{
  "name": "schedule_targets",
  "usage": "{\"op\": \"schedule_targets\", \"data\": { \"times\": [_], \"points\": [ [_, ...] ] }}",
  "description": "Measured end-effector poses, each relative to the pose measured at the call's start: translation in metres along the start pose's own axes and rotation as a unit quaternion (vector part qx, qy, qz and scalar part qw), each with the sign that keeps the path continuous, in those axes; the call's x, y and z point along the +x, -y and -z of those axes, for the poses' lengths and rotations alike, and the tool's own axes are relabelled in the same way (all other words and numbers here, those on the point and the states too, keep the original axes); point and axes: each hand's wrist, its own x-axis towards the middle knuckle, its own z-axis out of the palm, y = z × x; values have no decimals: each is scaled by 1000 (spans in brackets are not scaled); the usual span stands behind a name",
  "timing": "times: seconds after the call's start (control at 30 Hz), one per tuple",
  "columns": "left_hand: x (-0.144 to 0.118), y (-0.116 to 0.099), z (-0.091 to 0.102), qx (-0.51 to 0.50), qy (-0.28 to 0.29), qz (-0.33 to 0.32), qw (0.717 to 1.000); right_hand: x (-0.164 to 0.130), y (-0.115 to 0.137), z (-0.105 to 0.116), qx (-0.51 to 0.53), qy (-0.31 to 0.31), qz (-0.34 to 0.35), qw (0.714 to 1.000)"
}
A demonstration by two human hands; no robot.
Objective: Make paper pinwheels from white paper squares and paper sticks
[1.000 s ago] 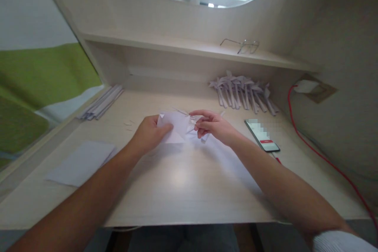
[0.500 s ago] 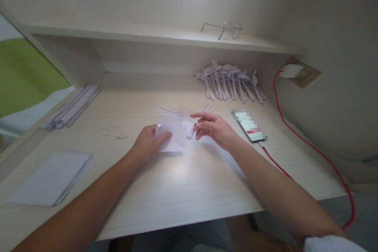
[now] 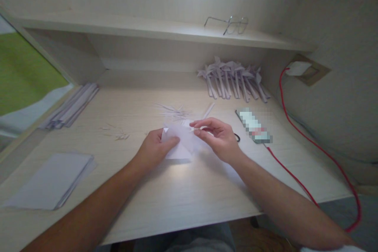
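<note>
My left hand (image 3: 158, 147) grips a folded white square of paper (image 3: 178, 153) by its left side, thumb pressed on top. A thin flap of the sheet stands raised and blurred near its upper edge. At the paper's right edge my right hand (image 3: 217, 136) makes a pinch with thumb and forefinger. A small pale bit shows between those fingertips, too small to name. Just beyond the hands lie thin paper strips (image 3: 175, 110) and a narrow folded paper stick (image 3: 209, 110).
Paper pinwheels (image 3: 233, 76) on paper stems lie at the back right. A phone (image 3: 254, 126) with a red cable (image 3: 292, 173) and a dark loop (image 3: 237, 138) are right. Leftward are folded strips (image 3: 72, 106), paper sheets (image 3: 53, 181) and small sticks (image 3: 118, 134). Glasses (image 3: 233, 25) rest on the shelf.
My right hand has moved in to the paper's right edge, its fingers closing into a pinch. A flap of the paper has lifted. The view has shifted slightly.
</note>
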Motion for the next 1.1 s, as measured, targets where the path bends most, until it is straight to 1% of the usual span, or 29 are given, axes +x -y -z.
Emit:
{"op": "schedule_targets", "data": {
  "times": [0.07, 0.17, 0.2, 0.27, 0.33, 0.37, 0.4, 0.5, 0.57, 0.67, 0.73, 0.8, 0.9, 1.0, 1.1],
  "points": [
    [0, 2, 1, -7, 11, -1, 1000, -1, -2, -1, 16, 19, -22, 999],
    [0, 2, 3, 1, 30, -6, 1000, -1, -2, -1, 29, 12, -45, 998],
    [0, 1, 4, 4, 26, -20, 999, -2, -1, -1, 31, 12, -50, 998],
    [-1, -1, 5, 19, -11, -82, 996, -3, 3, -1, 21, 15, -52, 998],
    [-4, -3, 6, 53, -54, -168, 983, -5, 7, -2, 3, 24, -45, 999],
    [-6, -4, 6, 71, -62, -200, 975, -7, 9, -2, -6, 31, -40, 999],
    [-9, -6, 7, 89, -57, -219, 970, -8, 11, -3, -15, 39, -33, 999],
    [-16, -9, 7, 125, -4, -241, 962, -13, 16, -4, -49, 64, -4, 997],
    [-19, -10, 7, 145, 22, -274, 950, -16, 17, -4, -66, 72, 14, 995],
    [-21, -11, 8, 158, 25, -323, 933, -19, 20, -4, -70, 76, 32, 994],
    [-21, -11, 8, 155, 19, -326, 932, -20, 22, -4, -72, 79, 41, 993],
    [-22, -11, 9, 142, 17, -307, 941, -20, 23, -4, -73, 79, 48, 993],
    [-23, -12, 10, 116, 14, -280, 953, -19, 24, -4, -73, 61, 47, 994],
    [-24, -13, 10, 106, 16, -282, 953, -20, 25, -4, -76, 44, 48, 995],
    [-26, -15, 11, 95, 28, -288, 952, -24, 28, -5, -74, 46, 62, 994]
  ]
}}
